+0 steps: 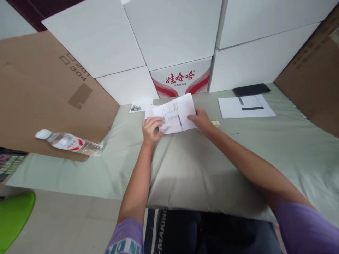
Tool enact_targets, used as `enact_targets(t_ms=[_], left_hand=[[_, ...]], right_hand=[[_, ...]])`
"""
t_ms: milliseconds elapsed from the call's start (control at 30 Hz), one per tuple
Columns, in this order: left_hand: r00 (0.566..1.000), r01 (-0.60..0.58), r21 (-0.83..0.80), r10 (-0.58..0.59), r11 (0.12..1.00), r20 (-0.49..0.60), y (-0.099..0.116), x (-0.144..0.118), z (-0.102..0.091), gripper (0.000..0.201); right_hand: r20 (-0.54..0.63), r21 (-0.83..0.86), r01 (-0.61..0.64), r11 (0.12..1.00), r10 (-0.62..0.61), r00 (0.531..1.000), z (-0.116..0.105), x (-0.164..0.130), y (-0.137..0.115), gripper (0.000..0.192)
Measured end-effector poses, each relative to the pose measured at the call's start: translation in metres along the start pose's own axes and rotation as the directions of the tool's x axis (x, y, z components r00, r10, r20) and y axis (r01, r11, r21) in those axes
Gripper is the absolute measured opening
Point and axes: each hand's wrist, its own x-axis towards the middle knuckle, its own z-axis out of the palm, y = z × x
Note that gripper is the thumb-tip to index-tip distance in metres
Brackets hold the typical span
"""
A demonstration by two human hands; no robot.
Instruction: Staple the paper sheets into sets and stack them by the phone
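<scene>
Papers (173, 120), printed: between the two hands, above the cloth (182, 165). Left hand (153, 129): fingers curled over the papers' left near part; whether pinching, cannot tell. Right hand (200, 120): thumb on top, pinching the right edge. Sheet (230, 108): flat, right of both hands. Phone (251, 90): just beyond the sheet. Bottle (72, 142): left.

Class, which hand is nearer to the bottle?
Left. The left hand is right of the bottle, at the left side of the papers; the right hand, farther right, at their right side.
</scene>
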Motion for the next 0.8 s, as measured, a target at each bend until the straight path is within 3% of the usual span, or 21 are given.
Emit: enact_targets(t_ms=[100,167,233,333,433,567,700,800], left_hand=[[0.951,0.265,-0.140,-0.283,0.954,-0.124,-0.012,0.000,0.007,0.053],[0.891,0.392,-0.320,-0.442,0.863,-0.103,-0.018,0.002,0.014,0.056],[0.843,0.443,-0.548,-0.538,0.710,-0.014,-0.017,0.004,0.020,0.069],[0.806,0.434,-0.783,-0.581,0.445,0.116,0.001,0.006,0.018,0.063],[0.788,0.388,-0.868,-0.600,0.309,0.139,0.030,0.002,0.007,0.050],[0.825,0.344,-0.900,-0.544,0.268,0.153,0.060,-0.010,0.002,0.049],[0.797,0.359,-0.907,-0.578,0.221,0.174,0.070,-0.025,0.013,0.055],[0.779,0.454,-0.860,-0.572,0.232,0.257,0.076,-0.031,0.017,0.050]], right_hand=[[0.059,-0.110,0.200,0.974,-0.195,0.979,-0.006,-0.005,-0.009,0.021],[0.104,-0.102,0.284,0.954,-0.273,0.956,-0.009,-0.010,-0.018,0.020],[0.129,-0.065,0.327,0.943,-0.317,0.940,-0.011,-0.017,-0.024,0.020],[0.198,0.041,0.303,0.952,-0.305,0.932,-0.020,-0.032,-0.024,0.031],[0.303,0.092,0.217,0.972,-0.235,0.923,-0.039,-0.053,-0.012,0.046],[0.300,0.059,0.177,0.982,-0.187,0.935,-0.067,-0.082,0.009,0.041],[0.000,0.020,0.287,0.958,-0.287,0.958,-0.080,-0.096,0.024,0.035],[-0.043,-0.063,0.312,0.948,-0.315,0.948,-0.084,-0.099,0.031,0.037]])
